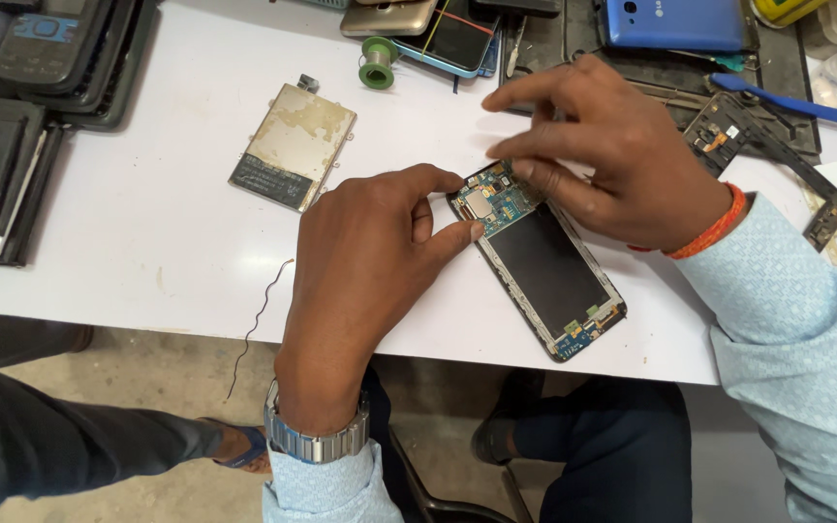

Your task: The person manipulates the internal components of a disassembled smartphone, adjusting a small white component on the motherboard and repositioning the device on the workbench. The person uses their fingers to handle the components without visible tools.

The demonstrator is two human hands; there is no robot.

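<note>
An opened phone (549, 271) lies diagonally on the white table (147, 223), its green circuit board (496, 199) exposed at the upper end. My left hand (370, 261) pinches the phone's top left corner with thumb and forefinger. From the other side, my right hand (603, 155) comes over the board, its fingertips pressing on the upper edge. A metal watch is on my left wrist and an orange thread band on my right.
A worn metal shield plate (293, 145) lies left of the hands. A green solder spool (377, 61), several phones, a blue back cover (675, 24), a black phone frame (777, 155) and a blue pry tool (796, 102) crowd the far edge. Stacked phones (12, 126) sit left. A thin wire (259, 324) hangs off the near edge.
</note>
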